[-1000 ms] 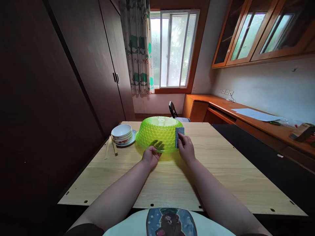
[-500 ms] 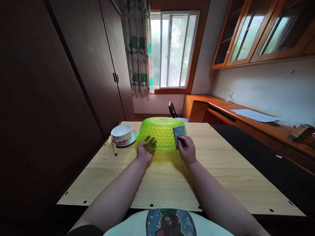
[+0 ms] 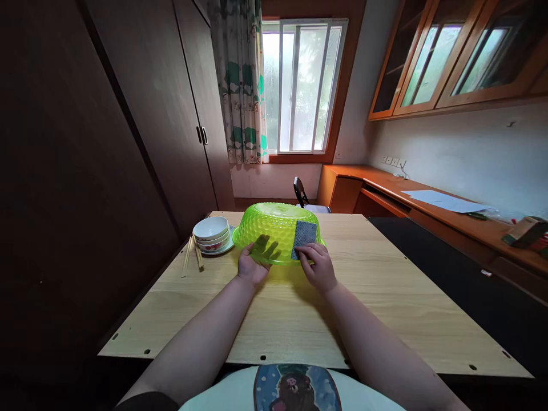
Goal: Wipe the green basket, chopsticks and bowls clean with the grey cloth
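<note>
A translucent green plastic basin with a dimpled wall is held bottom up over the table. My left hand grips its near rim, thumb outside and fingers inside, their dark shapes showing through the plastic. In my right hand is a grey scouring pad, pinched at its lower edge and lying against the basin's outer wall, right of the middle. Part of the basin's right side is hidden behind the pad and hand.
Left of the basin, stacked bowls stand on a plate, with chopsticks beside them. All are on the wooden table. A folding chair stands beyond the far edge, and a desk runs along the right.
My right hand and the scouring pad have slid left across the basin's wall. The basin has tilted and shifted slightly left, while my left hand keeps its hold.
</note>
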`<control>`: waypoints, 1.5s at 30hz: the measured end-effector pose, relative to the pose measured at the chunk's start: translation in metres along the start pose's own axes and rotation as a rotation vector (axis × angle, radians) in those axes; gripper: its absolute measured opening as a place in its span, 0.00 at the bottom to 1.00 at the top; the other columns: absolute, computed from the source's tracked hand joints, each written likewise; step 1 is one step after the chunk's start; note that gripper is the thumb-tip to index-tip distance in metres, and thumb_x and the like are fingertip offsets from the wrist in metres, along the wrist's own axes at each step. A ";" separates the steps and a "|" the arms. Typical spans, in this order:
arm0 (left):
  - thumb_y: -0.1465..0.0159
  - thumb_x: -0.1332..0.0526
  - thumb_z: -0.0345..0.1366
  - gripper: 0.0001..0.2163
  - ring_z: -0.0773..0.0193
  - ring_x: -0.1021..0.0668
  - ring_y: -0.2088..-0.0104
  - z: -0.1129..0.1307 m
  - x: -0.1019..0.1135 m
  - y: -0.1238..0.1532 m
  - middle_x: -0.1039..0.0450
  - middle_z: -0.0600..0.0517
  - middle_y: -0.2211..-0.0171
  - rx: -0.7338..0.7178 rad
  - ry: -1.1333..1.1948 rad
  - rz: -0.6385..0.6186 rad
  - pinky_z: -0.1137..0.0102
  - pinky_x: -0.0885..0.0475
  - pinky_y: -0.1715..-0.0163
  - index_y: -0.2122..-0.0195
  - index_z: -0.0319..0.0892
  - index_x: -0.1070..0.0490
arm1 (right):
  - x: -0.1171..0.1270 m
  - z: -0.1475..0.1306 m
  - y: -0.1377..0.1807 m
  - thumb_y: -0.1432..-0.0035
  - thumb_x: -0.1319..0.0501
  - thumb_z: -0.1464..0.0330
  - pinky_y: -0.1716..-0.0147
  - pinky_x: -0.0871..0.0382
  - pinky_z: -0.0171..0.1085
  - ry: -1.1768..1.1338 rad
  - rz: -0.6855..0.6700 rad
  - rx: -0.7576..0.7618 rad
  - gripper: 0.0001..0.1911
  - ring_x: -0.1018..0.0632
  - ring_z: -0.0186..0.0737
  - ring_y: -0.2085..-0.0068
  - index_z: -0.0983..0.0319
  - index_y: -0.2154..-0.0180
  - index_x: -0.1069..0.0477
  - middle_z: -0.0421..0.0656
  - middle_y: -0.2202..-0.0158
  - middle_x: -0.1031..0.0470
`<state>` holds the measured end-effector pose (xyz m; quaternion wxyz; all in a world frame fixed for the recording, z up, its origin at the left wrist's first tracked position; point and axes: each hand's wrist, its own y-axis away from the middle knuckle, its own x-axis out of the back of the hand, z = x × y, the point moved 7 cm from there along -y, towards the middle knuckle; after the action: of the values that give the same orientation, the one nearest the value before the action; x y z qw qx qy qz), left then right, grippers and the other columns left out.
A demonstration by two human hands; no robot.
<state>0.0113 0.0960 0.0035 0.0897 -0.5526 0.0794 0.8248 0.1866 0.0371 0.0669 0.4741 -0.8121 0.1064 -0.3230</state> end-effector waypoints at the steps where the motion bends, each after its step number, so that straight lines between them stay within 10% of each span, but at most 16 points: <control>1: 0.37 0.48 0.35 0.15 0.53 0.20 0.55 0.003 0.002 -0.001 0.20 0.46 0.58 -0.026 0.007 0.023 0.54 0.30 0.49 0.57 0.39 0.24 | 0.001 0.000 0.000 0.39 0.44 0.69 0.56 0.31 0.45 0.010 -0.004 0.006 0.10 0.24 0.42 0.60 0.56 0.61 0.24 0.44 0.65 0.22; 7: 0.37 0.49 0.35 0.15 0.57 0.19 0.59 0.018 0.006 -0.004 0.19 0.47 0.62 -0.108 0.026 0.075 0.62 0.25 0.57 0.59 0.37 0.23 | 0.014 0.017 0.003 0.41 0.42 0.66 0.51 0.34 0.48 -0.003 0.190 -0.120 0.10 0.26 0.45 0.54 0.58 0.58 0.26 0.46 0.58 0.24; 11: 0.37 0.50 0.35 0.16 0.58 0.18 0.62 0.026 0.006 -0.003 0.19 0.47 0.64 -0.121 0.031 0.115 0.65 0.24 0.61 0.60 0.38 0.23 | 0.026 0.076 0.024 0.46 0.39 0.60 0.48 0.34 0.47 -0.127 0.556 -0.672 0.23 0.28 0.45 0.50 0.61 0.50 0.33 0.49 0.49 0.29; 17: 0.35 0.51 0.37 0.16 0.59 0.18 0.66 0.028 0.006 -0.004 0.20 0.46 0.67 -0.075 0.000 0.163 0.67 0.23 0.67 0.58 0.38 0.24 | -0.024 0.116 0.049 0.43 0.43 0.64 0.69 0.25 0.35 -0.932 0.570 -1.345 0.11 0.22 0.36 0.69 0.61 0.58 0.30 0.39 0.69 0.23; 26: 0.30 0.56 0.45 0.20 0.63 0.19 0.67 0.024 0.032 -0.013 0.22 0.46 0.64 -0.036 -0.375 0.443 0.70 0.24 0.69 0.55 0.39 0.29 | -0.018 0.107 0.048 0.36 0.49 0.69 0.72 0.24 0.33 -1.113 0.801 -1.384 0.09 0.21 0.33 0.74 0.61 0.59 0.31 0.37 0.75 0.23; 30: 0.31 0.53 0.41 0.16 0.59 0.25 0.47 0.046 0.029 -0.001 0.28 0.44 0.48 -0.396 -0.861 0.593 0.64 0.29 0.48 0.48 0.42 0.34 | -0.019 0.102 0.046 0.33 0.52 0.65 0.72 0.24 0.33 -1.145 0.783 -1.352 0.13 0.21 0.33 0.75 0.61 0.58 0.31 0.37 0.77 0.23; 36: 0.35 0.46 0.43 0.26 0.53 0.54 0.31 0.032 -0.038 0.031 0.59 0.44 0.30 -0.989 -1.778 0.084 0.53 0.60 0.33 0.36 0.44 0.45 | -0.042 0.071 0.042 0.31 0.57 0.58 0.71 0.24 0.37 -1.330 0.593 -1.287 0.20 0.19 0.36 0.70 0.57 0.57 0.30 0.39 0.68 0.20; 39: 0.34 0.48 0.45 0.29 0.50 0.56 0.31 0.005 -0.045 0.031 0.56 0.44 0.31 -0.916 -2.086 -0.110 0.49 0.62 0.34 0.33 0.45 0.51 | -0.054 0.053 0.045 0.32 0.56 0.58 0.70 0.24 0.38 -1.383 0.463 -1.314 0.19 0.19 0.38 0.69 0.58 0.58 0.30 0.41 0.67 0.19; 45: 0.34 0.48 0.45 0.34 0.48 0.57 0.31 -0.001 -0.041 0.022 0.60 0.42 0.30 -0.887 -2.209 -0.037 0.47 0.61 0.34 0.31 0.42 0.60 | -0.069 0.033 0.051 0.34 0.51 0.61 0.65 0.24 0.40 -1.451 0.340 -1.313 0.14 0.19 0.39 0.65 0.60 0.61 0.29 0.43 0.65 0.19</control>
<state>0.0226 0.0715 0.0416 -0.0774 0.4732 -0.3411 0.8085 0.1612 0.0665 -0.0162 -0.0796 -0.8884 0.0633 0.4478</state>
